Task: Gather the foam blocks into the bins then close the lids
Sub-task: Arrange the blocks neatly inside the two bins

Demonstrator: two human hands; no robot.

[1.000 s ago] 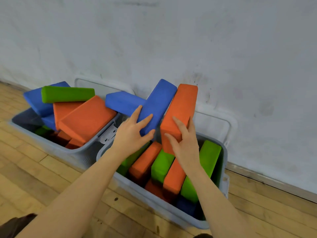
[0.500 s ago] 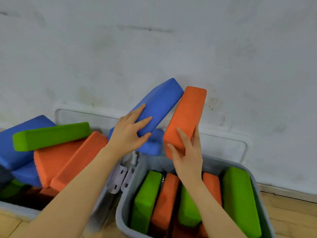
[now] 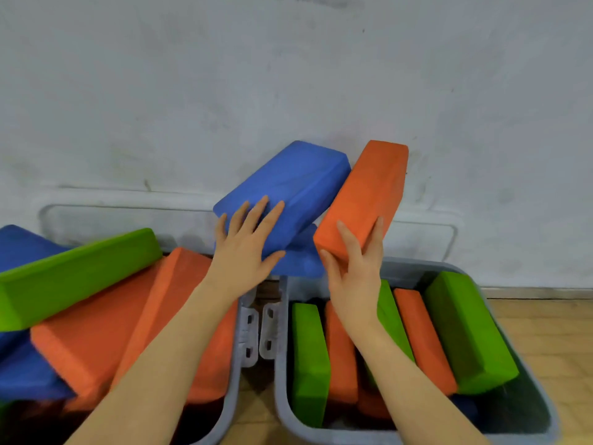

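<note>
while both arms reach up from the bottom of the frame, the left hand (image 3: 245, 248) lies over the lower end of a tilted blue block (image 3: 288, 191) at the centre, its fingers spread fairly straight across the top face and the thumb hooked under the near edge, so it grips the block. just right of it, the right hand (image 3: 354, 268) pinches the lower end of an orange block (image 3: 369, 194), thumb on the left face and fingers on the right; this block stands steeply, its upper end leaning toward the upper right, and its left edge touches the blue block's upper corner. both blocks are held above the gap between the two bins, in front of the grey wall (image 3: 288, 75).

a second blue block (image 3: 301, 261) lies beneath the held pair, partly hidden by them.

the left bin (image 3: 232, 380), at lower left, is heaped above its rim: a long green block (image 3: 73, 277) lies across two orange blocks (image 3: 106, 326), with blue ones at the far left edge. the right bin (image 3: 282, 364), at lower right, holds green and orange blocks standing on edge in a row, the large green block (image 3: 465, 329) rightmost. both lids (image 3: 426, 229) stand open against the wall. wooden floor (image 3: 545, 332) shows at right.
</note>
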